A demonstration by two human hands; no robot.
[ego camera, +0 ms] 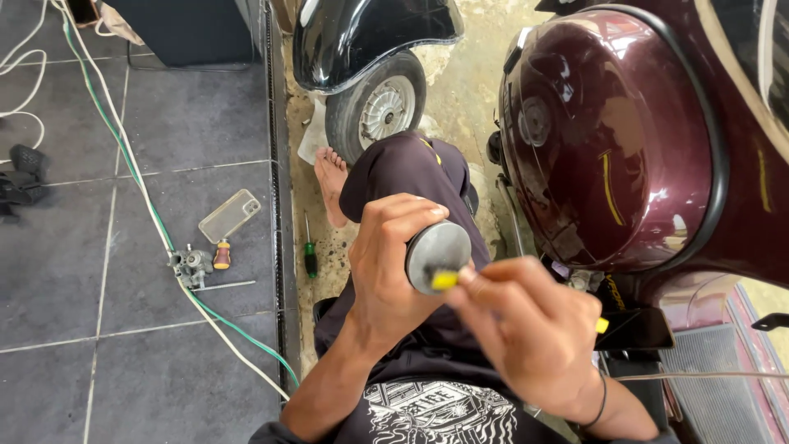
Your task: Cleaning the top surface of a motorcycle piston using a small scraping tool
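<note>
My left hand [386, 263] is wrapped around a round grey metal part [436, 251], its flat end facing up. My right hand [526, 329] grips a yellow-handled tool [445, 280], whose tip rests against the rim of that part. A second bit of yellow [602, 326] shows behind the right hand. Both hands are above my lap in dark trousers [411, 173], with a bare foot [331, 181] stretched out ahead.
A maroon scooter body [625, 140] fills the right side. A black scooter's wheel [378, 103] stands ahead. On the grey tiles at left lie a phone [229, 215], a small carburettor [191, 265], a stubby screwdriver [222, 255], a green screwdriver [310, 256] and cables [131, 164].
</note>
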